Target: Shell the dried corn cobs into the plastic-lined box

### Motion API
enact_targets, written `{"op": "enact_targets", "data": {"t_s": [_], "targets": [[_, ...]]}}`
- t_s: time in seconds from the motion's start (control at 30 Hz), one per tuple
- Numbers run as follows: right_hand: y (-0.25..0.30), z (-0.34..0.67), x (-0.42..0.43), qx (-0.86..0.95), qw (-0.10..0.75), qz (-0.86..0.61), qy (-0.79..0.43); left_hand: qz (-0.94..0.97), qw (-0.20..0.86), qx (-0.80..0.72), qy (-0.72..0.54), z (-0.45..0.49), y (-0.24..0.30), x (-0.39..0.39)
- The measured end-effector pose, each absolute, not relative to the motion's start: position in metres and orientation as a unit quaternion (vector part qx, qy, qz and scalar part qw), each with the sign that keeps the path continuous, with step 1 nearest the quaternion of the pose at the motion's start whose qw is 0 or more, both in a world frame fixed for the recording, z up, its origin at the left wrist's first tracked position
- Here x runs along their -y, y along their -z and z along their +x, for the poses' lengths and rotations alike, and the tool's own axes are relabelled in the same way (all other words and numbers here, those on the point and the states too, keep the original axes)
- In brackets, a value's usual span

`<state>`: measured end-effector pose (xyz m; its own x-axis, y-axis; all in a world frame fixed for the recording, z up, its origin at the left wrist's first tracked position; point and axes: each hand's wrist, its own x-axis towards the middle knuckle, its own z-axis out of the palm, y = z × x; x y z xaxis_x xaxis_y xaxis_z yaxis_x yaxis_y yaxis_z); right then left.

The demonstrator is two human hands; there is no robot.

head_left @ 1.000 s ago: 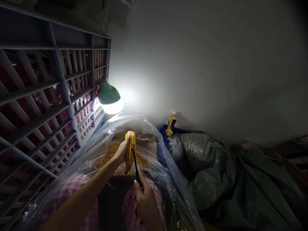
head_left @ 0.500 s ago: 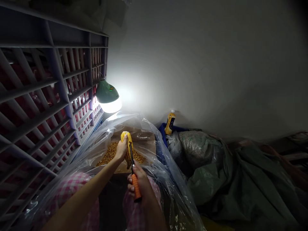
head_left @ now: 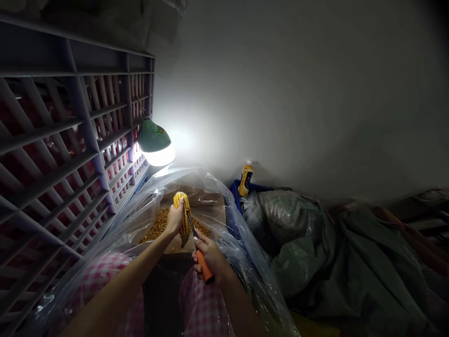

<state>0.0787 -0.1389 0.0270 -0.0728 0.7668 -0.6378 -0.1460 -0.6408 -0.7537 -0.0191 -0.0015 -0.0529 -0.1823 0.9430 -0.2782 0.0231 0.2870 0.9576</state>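
Here, the left hand [head_left: 174, 218] grips 1 corncob [head_left: 184, 228], the right hand [head_left: 213, 256] 1 orange-handled tool [head_left: 204, 265].

No text is readable: marks on bottle [head_left: 246, 179] and lamp [head_left: 153, 136] are too small.

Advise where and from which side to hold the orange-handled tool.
Likely best by the orange handle, from the near right, as the right grip holds it: it is thicker than the dark shaft, slants toward the wearer and sits clear of the corn.
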Motion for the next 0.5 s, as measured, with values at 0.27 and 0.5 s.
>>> {"op": "enact_targets", "data": {"t_s": [0.27,0.5], "targets": [[-0.018,0.094,0.155,-0.003,0.450,-0.294,-0.843,0.353,0.602,-0.529,-0.484,-0.023,0.032,0.006],[-0.023,0.078,0.157,0.212,0.420,-0.502,-0.726,0.282,0.757,-0.373,-0.457,-0.031,0.012,0.006]]}}
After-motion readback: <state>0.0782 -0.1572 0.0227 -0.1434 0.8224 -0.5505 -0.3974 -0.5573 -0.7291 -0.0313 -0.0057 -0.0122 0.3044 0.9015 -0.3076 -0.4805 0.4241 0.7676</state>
